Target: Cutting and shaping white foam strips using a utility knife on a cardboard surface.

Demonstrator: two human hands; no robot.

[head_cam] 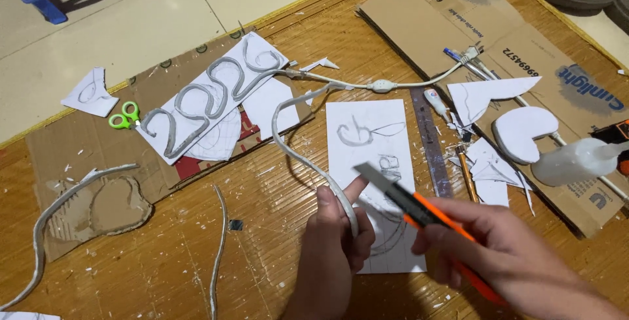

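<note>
Two hands trimming a white strip over a wooden floor mat

Green scissors lie on cardboard at far left; beside them a white sheet carries curled grey strip; the left hand is clenched around a white flexible strip above a sketched white board; the right hand grasps an orange utility knife, blade extended just beside the strip.
</note>
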